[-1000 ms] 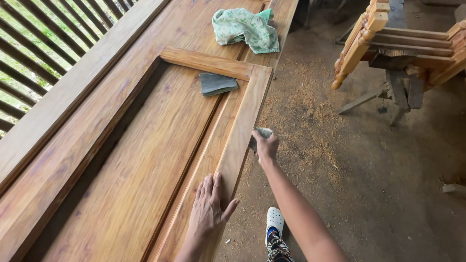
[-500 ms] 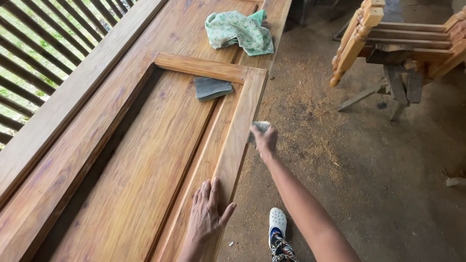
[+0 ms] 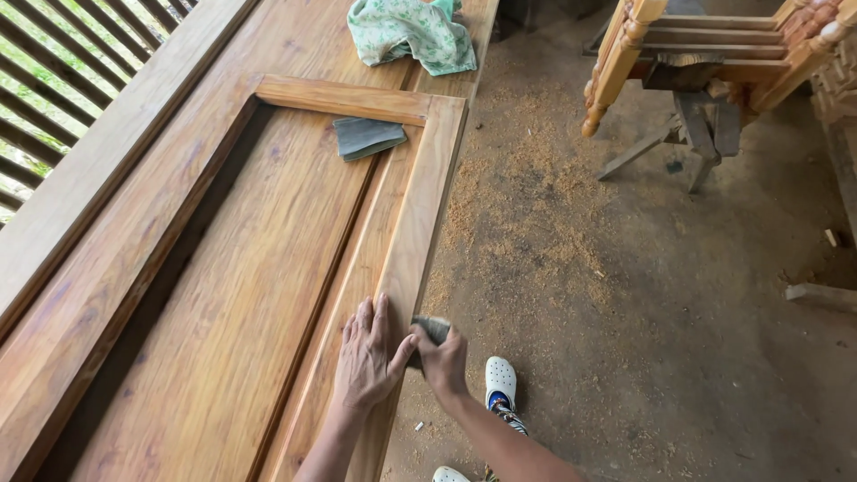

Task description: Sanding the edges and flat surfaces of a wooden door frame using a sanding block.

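- Door panel point(image 3: 223, 268) of warm brown wood lies flat, filling the view's left; sawdust-strewn floor point(image 3: 625, 295) runs along its right edge.
- Chair frame point(image 3: 714, 54) stands on that floor, well apart from the door panel.
- Green cloth point(image 3: 411, 31) is bunched on the door panel's far end.
- Left hand point(image 3: 366, 357) lies flat, fingers spread, on the door panel's right rail.
- Right hand point(image 3: 444, 357) has its grip closed on a sanding pad point(image 3: 432, 328), pressed against the door panel's outer edge, just beside the left hand.
- Folded grey sandpaper point(image 3: 368, 137) rests inside the door panel's far recess corner.

no packages, no labels, no signs, no screens anywhere in view
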